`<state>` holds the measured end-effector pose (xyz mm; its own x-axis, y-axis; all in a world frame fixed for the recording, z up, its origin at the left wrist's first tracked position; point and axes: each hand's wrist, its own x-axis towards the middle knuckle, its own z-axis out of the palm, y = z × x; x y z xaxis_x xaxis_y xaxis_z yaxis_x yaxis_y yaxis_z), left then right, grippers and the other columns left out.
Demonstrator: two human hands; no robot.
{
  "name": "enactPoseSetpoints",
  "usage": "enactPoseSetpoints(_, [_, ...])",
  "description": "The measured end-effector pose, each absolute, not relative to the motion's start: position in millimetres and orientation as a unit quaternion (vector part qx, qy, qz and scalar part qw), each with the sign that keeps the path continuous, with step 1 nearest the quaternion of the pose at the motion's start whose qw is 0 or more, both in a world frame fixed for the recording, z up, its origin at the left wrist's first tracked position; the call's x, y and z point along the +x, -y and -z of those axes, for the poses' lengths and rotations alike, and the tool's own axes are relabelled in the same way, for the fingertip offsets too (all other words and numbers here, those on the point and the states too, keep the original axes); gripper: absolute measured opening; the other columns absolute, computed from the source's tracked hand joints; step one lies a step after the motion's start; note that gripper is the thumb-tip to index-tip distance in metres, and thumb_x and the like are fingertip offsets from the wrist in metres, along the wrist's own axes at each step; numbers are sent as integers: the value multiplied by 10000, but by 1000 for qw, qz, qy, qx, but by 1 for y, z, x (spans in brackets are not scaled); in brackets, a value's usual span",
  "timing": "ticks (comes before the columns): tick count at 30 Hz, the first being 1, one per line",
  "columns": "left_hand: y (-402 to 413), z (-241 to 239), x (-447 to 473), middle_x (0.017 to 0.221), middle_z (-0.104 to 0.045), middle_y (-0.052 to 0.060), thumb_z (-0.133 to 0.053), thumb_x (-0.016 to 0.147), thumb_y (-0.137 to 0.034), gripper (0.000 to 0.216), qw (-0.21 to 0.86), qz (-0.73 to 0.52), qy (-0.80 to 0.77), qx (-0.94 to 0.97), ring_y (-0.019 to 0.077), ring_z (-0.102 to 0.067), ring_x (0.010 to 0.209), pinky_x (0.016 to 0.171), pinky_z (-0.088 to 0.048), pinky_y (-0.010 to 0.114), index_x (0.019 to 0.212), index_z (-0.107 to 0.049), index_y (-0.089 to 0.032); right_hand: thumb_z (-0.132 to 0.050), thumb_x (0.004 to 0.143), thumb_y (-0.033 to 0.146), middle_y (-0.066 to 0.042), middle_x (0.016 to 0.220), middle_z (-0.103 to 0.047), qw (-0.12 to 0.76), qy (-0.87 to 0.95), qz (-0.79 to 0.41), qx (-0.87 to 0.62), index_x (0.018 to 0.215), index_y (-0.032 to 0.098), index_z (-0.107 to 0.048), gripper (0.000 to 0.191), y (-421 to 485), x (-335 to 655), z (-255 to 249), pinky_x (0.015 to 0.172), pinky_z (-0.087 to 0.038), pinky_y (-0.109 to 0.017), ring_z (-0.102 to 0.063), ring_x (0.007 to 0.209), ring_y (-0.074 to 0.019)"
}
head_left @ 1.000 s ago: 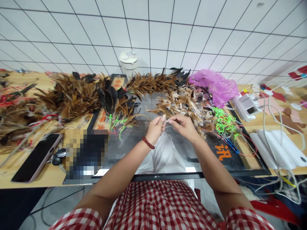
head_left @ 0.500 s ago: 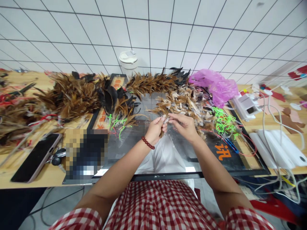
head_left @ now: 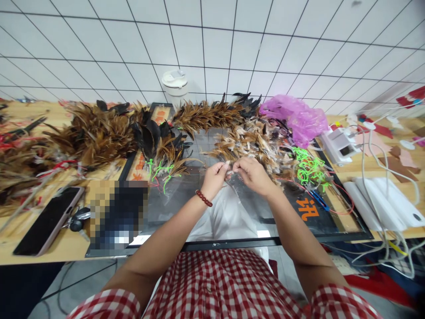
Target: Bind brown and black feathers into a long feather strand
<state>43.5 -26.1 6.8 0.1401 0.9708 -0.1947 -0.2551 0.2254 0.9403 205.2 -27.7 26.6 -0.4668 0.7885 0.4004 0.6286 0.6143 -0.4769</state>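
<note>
My left hand, with a dark red bead bracelet at the wrist, is closed in a pinch on a small feather. Its pale end shows between my two hands; the rest is mostly behind my fingers. My right hand is curled, thumb and forefinger pinched at that pale end. Both hands are above a dark glass-like panel. Just beyond them lies a loose heap of brown and white feathers. Left of it sits a bunch of black and brown feathers with bright green ties.
Behind lies a long row of brown feathers, with a white lidded cup by the tiled wall. To the right are a pink plastic bag, green cords, white chargers and cables. At left are a large feather pile, a phone and keys.
My right fingers have curled in more beside my left hand. The brown feather part that hung below my left fingers is now mostly out of sight. The view has shifted slightly.
</note>
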Motion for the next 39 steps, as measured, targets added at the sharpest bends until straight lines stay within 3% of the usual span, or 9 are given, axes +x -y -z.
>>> enactPoseSetpoints(4, [26, -4, 42, 590, -625, -4, -664, 809, -314, 218, 573, -454, -476, 489, 114, -595, 565, 589, -470, 221, 668, -624, -152, -416, 930, 147, -65, 865, -641, 259, 852, -79, -448, 897, 192, -585, 179, 28, 206, -27, 819, -372, -326, -565, 845, -203])
enactPoseSetpoints(10, [29, -6, 41, 564, -617, -6, -627, 818, -345, 260, 531, -425, -474, 559, 101, -556, 539, 581, -451, 218, 639, -631, -158, -424, 950, 176, -76, 898, -671, 254, 838, -40, -482, 903, 188, -603, 185, 29, 202, -25, 820, -361, -334, -570, 857, -213])
enactPoseSetpoints(16, [26, -5, 41, 552, -561, -22, -679, 778, -443, 303, 618, -485, -401, 471, 76, -500, 514, 543, -413, 204, 694, -632, -156, -465, 955, 210, -84, 978, -677, 313, 796, -56, -514, 994, 180, -639, 181, 29, 203, -24, 798, -397, -313, -594, 901, -201])
enactPoseSetpoints(20, [20, -10, 36, 581, -539, -24, -726, 757, -432, 310, 647, -561, -363, 367, 60, -487, 520, 513, -399, 186, 711, -604, -151, -622, 888, 291, -44, 885, -663, 264, 817, -171, -484, 910, 188, -682, 121, 31, 205, -27, 726, -417, -270, -590, 771, -157])
enactPoseSetpoints(23, [17, -16, 31, 588, -509, -36, -732, 772, -386, 280, 676, -572, -354, 301, 54, -458, 497, 444, -352, 171, 736, -580, -154, -734, 797, 367, -44, 902, -648, 216, 820, -221, -482, 976, 175, -689, 266, 34, 198, -25, 691, -423, -262, -569, 714, -141])
enactPoseSetpoints(26, [15, -21, 28, 663, -559, -17, -704, 811, -342, 251, 721, -555, -329, 252, 69, -529, 566, 499, -429, 185, 736, -552, -157, -739, 782, 407, -88, 1012, -634, 249, 811, -230, -477, 1099, 146, -647, 421, 36, 186, -18, 696, -444, -277, -573, 759, -158])
enactPoseSetpoints(30, [12, -23, 27, 820, -658, 32, -689, 828, -325, 259, 719, -570, -319, 238, 106, -627, 733, 629, -508, 222, 704, -540, -152, -603, 864, 204, -43, 881, -677, 274, 802, -256, -465, 895, 176, -677, 85, 34, 183, -11, 733, -446, -264, -606, 778, -153])
enactPoseSetpoints(33, [9, -19, 26, 791, -658, 22, -722, 792, -352, 282, 652, -628, -349, 243, 94, -615, 669, 574, -490, 203, 696, -549, -151, -570, 863, 164, -41, 871, -699, 245, 779, -184, -546, 868, 196, -694, 128, 29, 190, -11, 742, -429, -282, -624, 817, -175])
enactPoseSetpoints(39, [7, -14, 26, 741, -616, -5, -739, 764, -375, 299, 616, -641, -392, 236, 44, -506, 487, 406, -358, 168, 692, -557, -149, -596, 888, 387, -112, 1017, -677, 183, 770, -28, -611, 1070, 190, -682, 282, 23, 187, -3, 803, -394, -358, -600, 955, -261])
